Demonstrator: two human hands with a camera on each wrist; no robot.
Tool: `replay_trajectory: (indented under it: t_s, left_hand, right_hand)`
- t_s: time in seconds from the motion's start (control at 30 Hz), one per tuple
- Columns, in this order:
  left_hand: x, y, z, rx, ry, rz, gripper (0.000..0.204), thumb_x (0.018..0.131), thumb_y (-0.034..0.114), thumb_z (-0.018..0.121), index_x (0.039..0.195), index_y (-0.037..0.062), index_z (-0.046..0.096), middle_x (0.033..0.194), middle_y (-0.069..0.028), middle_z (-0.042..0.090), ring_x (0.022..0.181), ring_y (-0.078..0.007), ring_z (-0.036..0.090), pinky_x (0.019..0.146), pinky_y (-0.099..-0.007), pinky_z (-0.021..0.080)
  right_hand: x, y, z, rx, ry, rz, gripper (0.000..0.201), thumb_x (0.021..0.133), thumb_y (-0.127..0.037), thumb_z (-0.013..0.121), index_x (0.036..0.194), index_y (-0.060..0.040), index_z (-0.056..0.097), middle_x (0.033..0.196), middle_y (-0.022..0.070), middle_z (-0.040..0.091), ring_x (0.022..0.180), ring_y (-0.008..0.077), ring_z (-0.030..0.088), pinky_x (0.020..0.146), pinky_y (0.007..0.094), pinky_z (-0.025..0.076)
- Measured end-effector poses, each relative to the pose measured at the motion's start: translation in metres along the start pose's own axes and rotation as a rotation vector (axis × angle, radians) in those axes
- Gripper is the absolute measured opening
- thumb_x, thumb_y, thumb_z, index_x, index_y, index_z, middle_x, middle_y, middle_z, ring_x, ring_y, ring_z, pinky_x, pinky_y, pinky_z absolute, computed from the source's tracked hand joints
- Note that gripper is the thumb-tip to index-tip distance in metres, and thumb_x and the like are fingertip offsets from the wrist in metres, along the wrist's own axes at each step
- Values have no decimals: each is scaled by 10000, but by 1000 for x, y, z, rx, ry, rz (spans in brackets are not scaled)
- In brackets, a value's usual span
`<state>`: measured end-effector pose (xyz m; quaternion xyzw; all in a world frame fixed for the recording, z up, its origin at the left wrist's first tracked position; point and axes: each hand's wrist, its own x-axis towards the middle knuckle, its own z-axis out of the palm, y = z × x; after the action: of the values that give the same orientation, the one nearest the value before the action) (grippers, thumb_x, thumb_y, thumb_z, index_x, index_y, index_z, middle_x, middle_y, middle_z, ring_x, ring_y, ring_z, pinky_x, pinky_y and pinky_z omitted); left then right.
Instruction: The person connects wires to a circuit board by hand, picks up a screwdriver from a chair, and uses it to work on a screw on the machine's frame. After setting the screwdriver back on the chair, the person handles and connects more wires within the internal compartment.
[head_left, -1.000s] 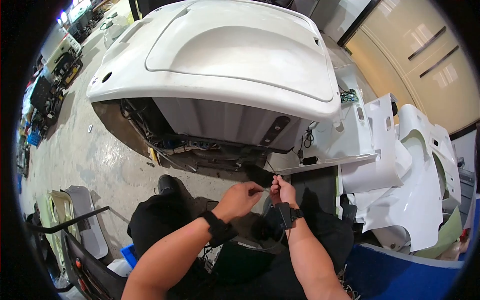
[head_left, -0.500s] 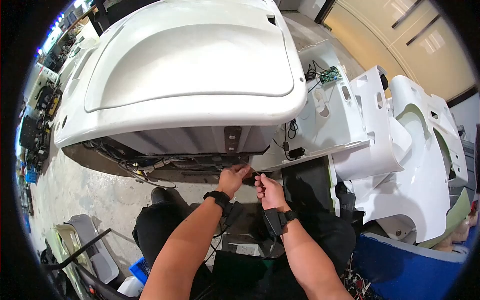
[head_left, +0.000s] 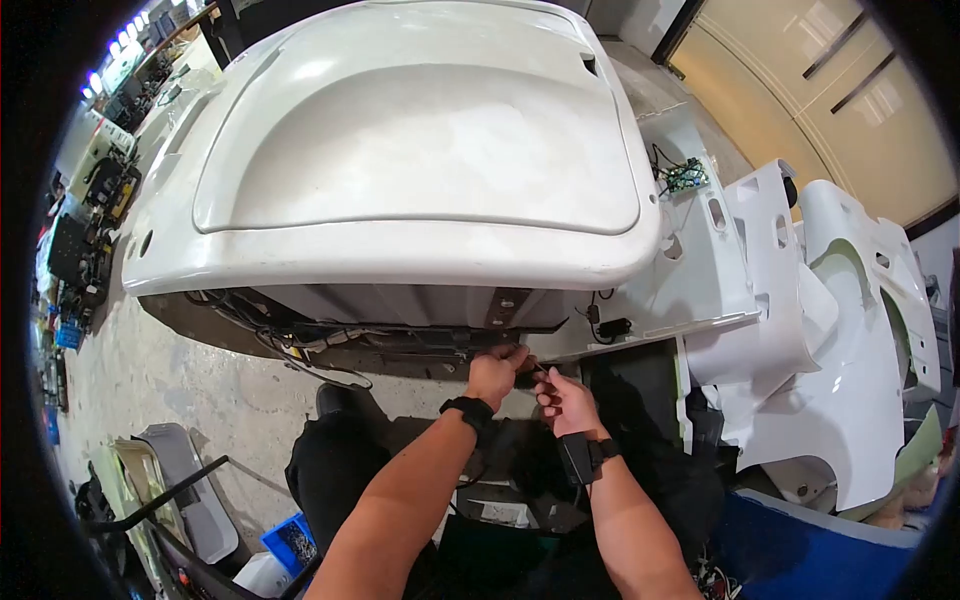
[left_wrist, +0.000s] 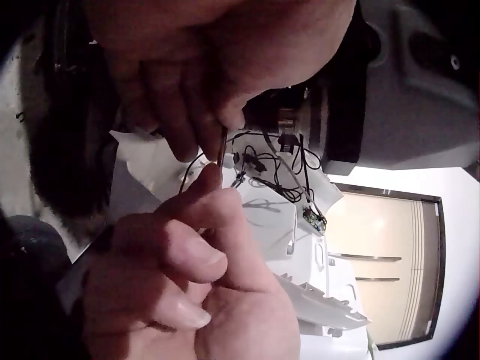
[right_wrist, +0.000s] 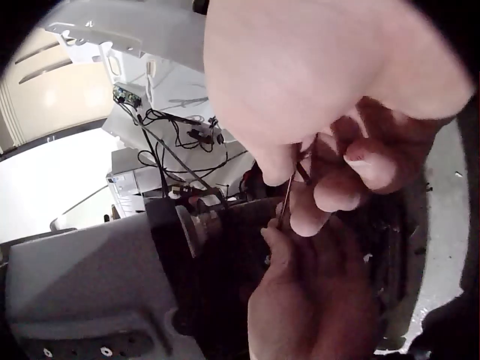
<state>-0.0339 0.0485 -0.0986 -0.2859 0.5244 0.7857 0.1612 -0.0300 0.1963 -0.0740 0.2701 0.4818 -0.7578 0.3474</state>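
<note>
From here I see the left hand and right hand both pinching a thin dark strand, which stretches between their fingertips just below the white shell's near edge.

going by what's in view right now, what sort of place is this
Probably a repair or assembly workshop: wiring hangs exposed under a large white molded shell, loose white panels stand beside it, and a bare circuit board shows among them.
</note>
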Motion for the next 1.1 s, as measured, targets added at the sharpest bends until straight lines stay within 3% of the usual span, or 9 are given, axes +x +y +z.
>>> replay_trajectory:
  t_s: [0.17, 0.43, 0.67, 0.77, 0.9, 0.97, 1.1]
  left_hand:
    - [-2, 1, 1, -50, 3, -11, 310, 858, 176, 559, 1039, -75, 542, 940, -115, 620, 870, -187, 579, 792, -286, 429]
    - [7, -9, -2, -6, 22, 75, 262, 848, 160, 571, 966, -74, 574, 878, -112, 634, 784, -190, 604, 717, -288, 462]
    - [8, -10, -3, -44, 11, 37, 212, 847, 157, 572, 907, -44, 599, 866, -102, 633, 779, -181, 599, 699, -284, 459]
    - [5, -3, -5, -5, 7, -1, 236, 837, 197, 587, 932, -19, 589, 860, -75, 625, 767, -171, 584, 706, -280, 436]
    - [-6, 11, -2, -8, -42, -46, 212, 831, 190, 587, 930, 3, 584, 857, -60, 612, 794, -163, 567, 726, -287, 434]
    - [-5, 6, -3, 30, -71, -58, 213, 831, 190, 586, 937, 6, 579, 864, -61, 609, 796, -164, 566, 729, -288, 435]
    - [-18, 14, 5, 28, -35, -70, 209, 835, 162, 582, 920, -30, 576, 847, -88, 620, 777, -160, 592, 729, -262, 462]
  right_hand:
    - [3, 6, -3, -34, -53, -53, 183, 867, -227, 531, 863, -51, 583, 713, -5, 552, 569, 70, 445, 484, 202, 333]
    - [9, 19, -3, -365, 69, -264, 207, 866, -196, 533, 847, -3, 605, 682, 0, 572, 568, 56, 437, 492, 205, 336]
    - [13, 22, -3, -331, 102, -273, 226, 883, -188, 504, 873, 16, 601, 705, 10, 584, 580, 59, 440, 514, 213, 356]
    - [12, 16, -2, -286, -2, -220, 199, 880, -185, 507, 905, -7, 593, 740, 16, 594, 592, 54, 457, 521, 193, 359]
    - [5, 6, -2, -235, -8, -215, 189, 868, -177, 512, 912, -10, 590, 727, 23, 592, 583, 63, 466, 507, 197, 356]
    - [3, 7, -7, -260, 33, -113, 191, 852, -140, 511, 935, 12, 591, 696, 48, 596, 547, 82, 479, 487, 213, 362]
    - [-12, 7, -1, -47, 27, -232, 227, 830, -109, 507, 1022, -7, 574, 682, 63, 595, 528, 87, 486, 464, 214, 361]
